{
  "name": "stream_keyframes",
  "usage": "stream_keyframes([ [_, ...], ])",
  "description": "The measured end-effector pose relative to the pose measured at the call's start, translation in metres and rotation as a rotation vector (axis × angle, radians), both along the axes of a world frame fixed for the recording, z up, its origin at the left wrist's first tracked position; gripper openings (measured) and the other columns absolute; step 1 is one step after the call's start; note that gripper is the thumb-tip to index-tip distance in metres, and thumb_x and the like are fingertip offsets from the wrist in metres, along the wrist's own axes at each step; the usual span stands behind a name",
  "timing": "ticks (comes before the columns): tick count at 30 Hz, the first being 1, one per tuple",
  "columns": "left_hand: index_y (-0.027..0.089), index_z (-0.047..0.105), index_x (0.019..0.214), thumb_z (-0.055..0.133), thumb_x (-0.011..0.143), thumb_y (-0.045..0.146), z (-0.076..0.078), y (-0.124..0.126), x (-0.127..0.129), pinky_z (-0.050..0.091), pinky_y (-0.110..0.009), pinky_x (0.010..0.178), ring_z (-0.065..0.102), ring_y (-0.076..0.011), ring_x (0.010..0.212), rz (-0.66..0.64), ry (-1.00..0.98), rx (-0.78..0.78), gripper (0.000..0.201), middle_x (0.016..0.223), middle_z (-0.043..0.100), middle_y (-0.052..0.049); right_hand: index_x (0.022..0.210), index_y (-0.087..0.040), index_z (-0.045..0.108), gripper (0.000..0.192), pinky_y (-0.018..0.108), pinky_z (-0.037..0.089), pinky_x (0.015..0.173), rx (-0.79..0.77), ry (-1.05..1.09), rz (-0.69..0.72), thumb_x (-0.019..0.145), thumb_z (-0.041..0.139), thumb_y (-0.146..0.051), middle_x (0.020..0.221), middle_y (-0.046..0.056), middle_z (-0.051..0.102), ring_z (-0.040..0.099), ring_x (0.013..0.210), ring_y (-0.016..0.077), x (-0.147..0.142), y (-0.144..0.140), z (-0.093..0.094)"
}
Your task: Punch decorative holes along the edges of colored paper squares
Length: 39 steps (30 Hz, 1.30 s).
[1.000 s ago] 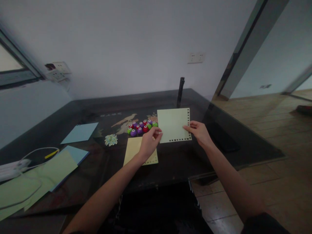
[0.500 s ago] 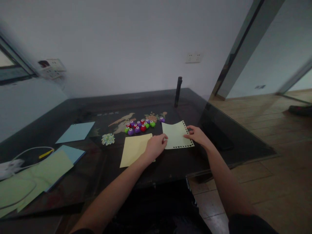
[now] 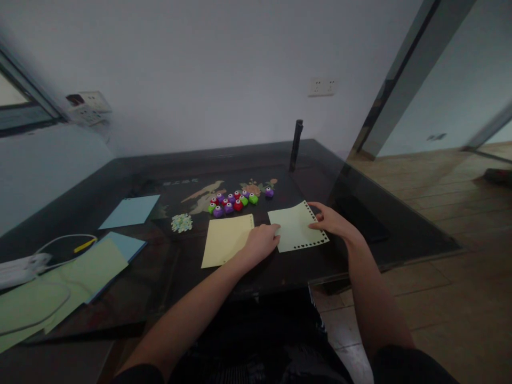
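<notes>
A pale green sheet of paper point(image 3: 293, 228) lies before me, with a row of small dark cut-outs along its right and bottom edges. My left hand point(image 3: 262, 242) has its fingers closed at the sheet's left edge. At the right edge, my right hand point(image 3: 328, 220) holds the sheet, thumb on its face and fingers by the upper corner. A yellow sheet of paper point(image 3: 224, 240) lies partly beneath my left hand, with tiny holes near its upper right corner. Behind it sit several small purple, red and green craft punches point(image 3: 228, 207), with one purple punch point(image 3: 269, 192) standing apart.
A little pile of pale paper bits point(image 3: 182, 223) lies left of the yellow sheet. Blue paper point(image 3: 132, 211), green sheets point(image 3: 88, 266) and a white power strip with cable point(image 3: 24, 269) occupy the table's left. A black upright stick point(image 3: 295, 146) stands at the back.
The green sheet has turned slightly counterclockwise and its top edge bows less. Both hands have shifted with it. The view has also moved a little.
</notes>
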<state>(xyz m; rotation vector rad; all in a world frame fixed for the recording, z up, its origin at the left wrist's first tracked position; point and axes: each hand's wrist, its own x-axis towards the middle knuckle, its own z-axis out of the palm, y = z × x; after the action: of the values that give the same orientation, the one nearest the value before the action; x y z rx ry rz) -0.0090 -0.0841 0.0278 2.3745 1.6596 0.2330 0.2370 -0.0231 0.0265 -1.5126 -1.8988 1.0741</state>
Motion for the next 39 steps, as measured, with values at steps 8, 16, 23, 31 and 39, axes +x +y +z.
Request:
stream_keyframes([
  [8, 0.020, 0.059, 0.120, 0.048, 0.085, 0.025, 0.000, 0.000, 0.000, 0.048, -0.033, 0.078, 0.064, -0.0242, 0.089, -0.015, -0.044, -0.018, 0.037, 0.093, 0.070, -0.010, 0.142, -0.021, 0.033, 0.088, 0.022, 0.036, 0.046, -0.046, 0.118, 0.055, 0.060, 0.066, -0.013, 0.058, -0.007, 0.052, 0.048, 0.049, 0.0115, -0.003, -0.005, 0.004],
  [16, 0.020, 0.061, 0.114, 0.052, 0.083, 0.024, 0.002, -0.001, -0.002, 0.047, -0.032, 0.080, 0.063, -0.0235, 0.091, -0.022, -0.086, -0.049, 0.032, 0.092, 0.069, -0.010, 0.121, -0.015, 0.058, 0.062, 0.023, 0.037, 0.052, -0.016, -0.001, 0.094, 0.060, 0.068, -0.018, 0.062, -0.004, 0.054, 0.048, 0.054, 0.0112, 0.000, 0.000, -0.001],
  [23, 0.020, 0.059, 0.118, 0.051, 0.084, 0.025, 0.003, 0.000, -0.002, 0.048, -0.034, 0.078, 0.063, -0.0251, 0.089, -0.024, -0.073, -0.044, 0.036, 0.092, 0.068, -0.011, 0.101, -0.018, 0.067, 0.037, 0.029, 0.042, 0.062, 0.349, -0.139, -0.163, 0.068, 0.069, -0.036, 0.074, 0.002, 0.054, 0.049, 0.063, 0.0149, 0.009, 0.010, -0.006],
  [31, 0.021, 0.059, 0.118, 0.050, 0.084, 0.026, 0.003, 0.000, -0.002, 0.048, -0.035, 0.077, 0.063, -0.0266, 0.091, -0.036, -0.043, -0.039, 0.035, 0.092, 0.068, -0.012, 0.100, -0.022, 0.068, 0.036, 0.042, 0.039, 0.091, 0.437, -0.288, 0.059, 0.065, 0.073, -0.027, 0.103, 0.009, 0.056, 0.053, 0.096, 0.0248, -0.005, 0.012, -0.017],
  [39, 0.021, 0.057, 0.120, 0.049, 0.084, 0.026, 0.002, -0.001, -0.001, 0.048, -0.035, 0.077, 0.063, -0.0272, 0.091, -0.035, -0.049, -0.039, 0.037, 0.090, 0.068, -0.011, 0.100, -0.023, 0.069, 0.034, 0.044, 0.038, 0.093, 0.460, -0.332, 0.068, 0.067, 0.072, -0.027, 0.105, 0.010, 0.056, 0.052, 0.101, 0.0265, -0.003, 0.015, -0.023],
])
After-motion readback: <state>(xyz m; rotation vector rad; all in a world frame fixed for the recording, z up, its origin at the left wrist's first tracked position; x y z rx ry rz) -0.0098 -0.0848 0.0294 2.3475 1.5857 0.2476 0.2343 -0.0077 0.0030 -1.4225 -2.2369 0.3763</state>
